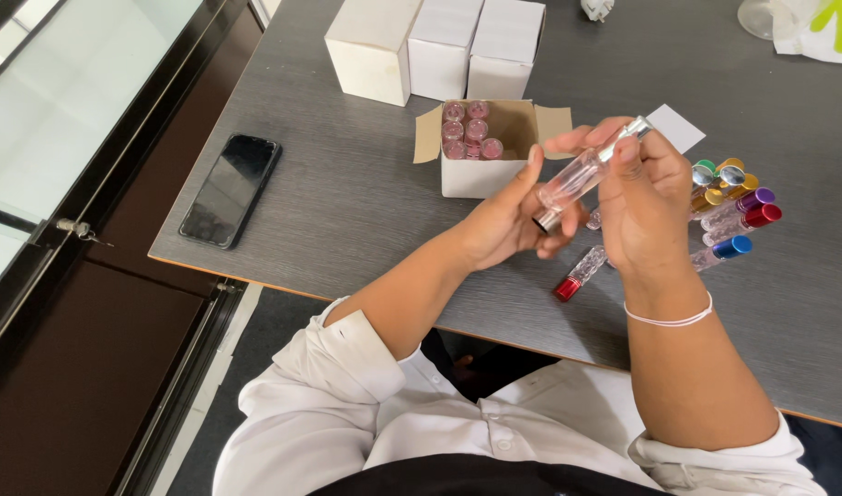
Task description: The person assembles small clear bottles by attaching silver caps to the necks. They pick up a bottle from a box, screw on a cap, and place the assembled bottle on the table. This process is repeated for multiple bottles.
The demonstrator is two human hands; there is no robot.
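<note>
Above the near part of the grey table (347, 211), both hands raised with one clear glass vial (582, 174) between them, tilted, silver ends at top right and bottom left. Left hand (508, 220) half curled under the lower end, thumb up beside the glass, fingers mostly hidden behind the vial; hard to tell how firmly closed. Right hand (646, 207) closed around the upper end, fingertips pinching the silver cap, palm turned away, so grip seen only from the back. White band on the right wrist.

Behind the right hand, a cluster of small vials with coloured caps (738, 207) on the table, partly covered by the hand; count not possible. Just below, one vial with red cap (577, 276), lying flat, half hidden.

Farther, an open small carton (480, 170) with pink-topped vials (467, 130) inside, the right half of the interior in shadow. Three closed white boxes (439, 46) beyond, tops cut off by the edge. Black phone (231, 188) at left, face up. At far right, a clear object and a white-green thing, cut off, not identifiable.
</note>
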